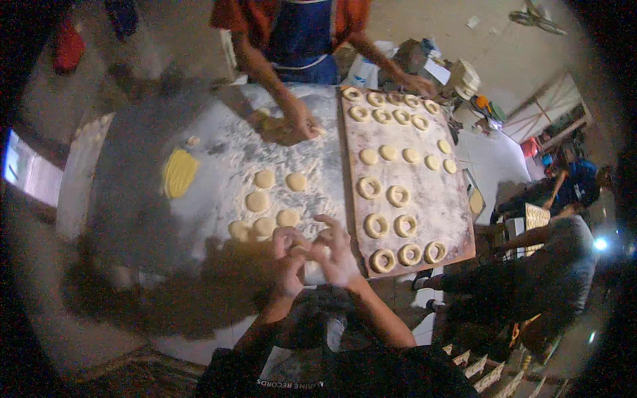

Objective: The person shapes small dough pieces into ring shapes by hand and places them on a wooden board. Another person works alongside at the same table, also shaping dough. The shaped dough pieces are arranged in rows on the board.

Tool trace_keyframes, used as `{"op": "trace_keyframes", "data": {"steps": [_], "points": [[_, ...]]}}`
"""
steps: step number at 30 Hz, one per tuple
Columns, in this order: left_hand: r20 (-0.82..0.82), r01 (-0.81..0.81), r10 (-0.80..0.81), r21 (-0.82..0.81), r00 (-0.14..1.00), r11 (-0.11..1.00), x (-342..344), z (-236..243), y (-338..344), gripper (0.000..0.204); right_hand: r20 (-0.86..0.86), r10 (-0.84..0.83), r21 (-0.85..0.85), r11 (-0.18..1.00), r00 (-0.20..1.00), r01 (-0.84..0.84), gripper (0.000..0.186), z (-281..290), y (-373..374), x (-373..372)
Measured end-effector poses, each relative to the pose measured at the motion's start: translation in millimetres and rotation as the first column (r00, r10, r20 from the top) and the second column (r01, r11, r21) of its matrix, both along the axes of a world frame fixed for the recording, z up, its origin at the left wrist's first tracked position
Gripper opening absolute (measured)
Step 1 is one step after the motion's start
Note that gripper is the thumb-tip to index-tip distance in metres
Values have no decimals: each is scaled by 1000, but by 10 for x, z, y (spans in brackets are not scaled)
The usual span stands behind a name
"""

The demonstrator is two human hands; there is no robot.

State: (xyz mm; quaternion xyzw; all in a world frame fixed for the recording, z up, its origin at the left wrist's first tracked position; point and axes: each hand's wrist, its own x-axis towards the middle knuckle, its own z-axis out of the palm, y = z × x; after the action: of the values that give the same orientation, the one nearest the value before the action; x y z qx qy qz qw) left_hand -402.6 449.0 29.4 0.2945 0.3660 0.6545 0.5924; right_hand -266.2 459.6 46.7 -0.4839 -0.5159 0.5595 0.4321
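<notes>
Close together at the near edge of the floured table (pixel 199 219), my left hand (pixel 288 262) and my right hand (pixel 337 257) have bent fingers around a small pale piece of dough (pixel 321 253). My fingers hide most of it, so its shape is unclear. Just beyond my hands lie several flat round dough discs, one dough disc (pixel 288 217) nearest. To my right a wooden board (pixel 424 205) carries several dough rings, including a dough ring (pixel 383 260) near its front corner, and a row of plain discs across its middle.
Across the table a person in a blue apron (pixel 302 33) reaches a hand (pixel 302 126) over the flour; their other hand (pixel 418 85) is by the board's far edge. A yellow dough slab (pixel 180 174) lies at left. More people stand at right near a tray (pixel 536 222).
</notes>
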Motion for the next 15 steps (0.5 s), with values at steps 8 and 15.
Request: {"op": "trace_keyframes", "data": {"steps": [8, 15], "points": [[-920, 260, -169, -76, 354, 963, 878, -158, 221, 39, 37, -91, 119, 989, 995, 85, 41, 175, -158, 846], [-750, 452, -105, 275, 653, 849, 1882, 230, 200, 28, -526, -367, -341, 917, 768, 204, 48, 268, -445, 1790]]}}
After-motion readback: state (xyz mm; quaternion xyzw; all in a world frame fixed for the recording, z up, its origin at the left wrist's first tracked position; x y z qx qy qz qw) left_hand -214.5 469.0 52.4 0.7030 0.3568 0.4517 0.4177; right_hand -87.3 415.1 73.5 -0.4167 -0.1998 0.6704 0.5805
